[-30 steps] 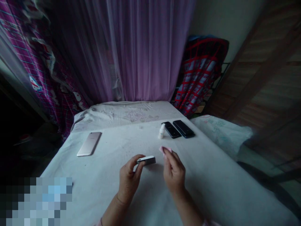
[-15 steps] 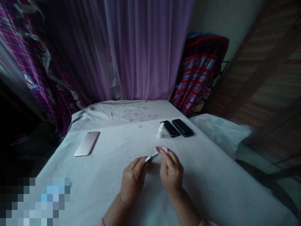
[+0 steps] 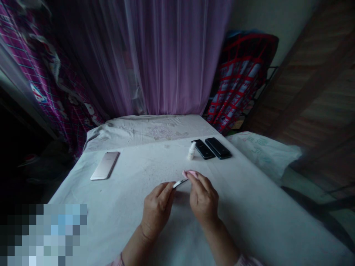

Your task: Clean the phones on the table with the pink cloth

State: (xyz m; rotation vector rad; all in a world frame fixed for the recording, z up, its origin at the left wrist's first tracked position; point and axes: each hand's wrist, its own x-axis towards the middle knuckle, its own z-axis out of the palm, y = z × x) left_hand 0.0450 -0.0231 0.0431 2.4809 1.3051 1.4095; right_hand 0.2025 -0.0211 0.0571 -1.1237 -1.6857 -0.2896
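My left hand (image 3: 157, 208) pinches a small phone (image 3: 180, 183) by its near end and holds it tilted, edge toward me, just above the white cloth-covered table (image 3: 133, 207). My right hand (image 3: 202, 197) is closed on a small pink cloth (image 3: 190, 173) and presses it against the phone's far end. A small white bottle (image 3: 191, 150) stands upright beyond my hands.
Two black phones (image 3: 212, 148) lie side by side at the table's far right, beside the bottle. A rose-gold phone (image 3: 105, 165) lies face down at the left. Purple curtains hang behind the table; a white sack (image 3: 263, 153) sits off the right edge.
My left hand has tipped the phone from flat to edge-on. My right hand with the pink cloth has moved left onto the phone.
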